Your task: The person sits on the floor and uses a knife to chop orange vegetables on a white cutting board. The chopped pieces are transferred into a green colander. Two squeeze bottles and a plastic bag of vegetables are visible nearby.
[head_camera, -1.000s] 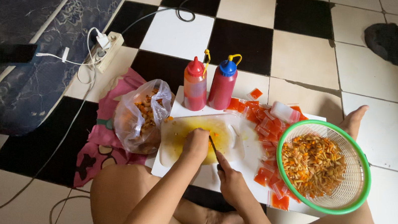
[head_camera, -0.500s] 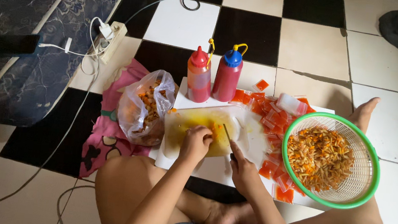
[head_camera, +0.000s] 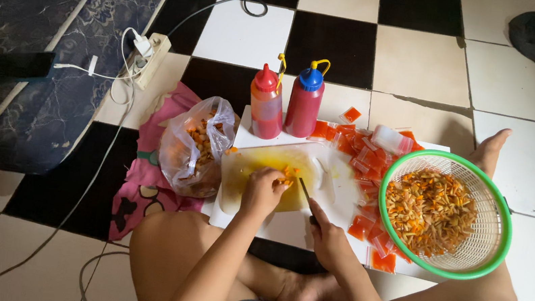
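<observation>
In the head view, the left hand [head_camera: 262, 194] presses closed on small orange pieces [head_camera: 288, 173] on the white cutting board [head_camera: 339, 180]. The right hand [head_camera: 332, 237], at the board's near edge, grips a knife [head_camera: 305, 190]. A green basket [head_camera: 445, 213] stands right of the board, two sauce bottles [head_camera: 287, 102] behind it.

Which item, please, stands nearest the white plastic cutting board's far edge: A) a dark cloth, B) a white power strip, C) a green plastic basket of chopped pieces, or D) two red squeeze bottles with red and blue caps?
D: the two red squeeze bottles stand upright side by side at the far edge of the white plastic cutting board.
</observation>
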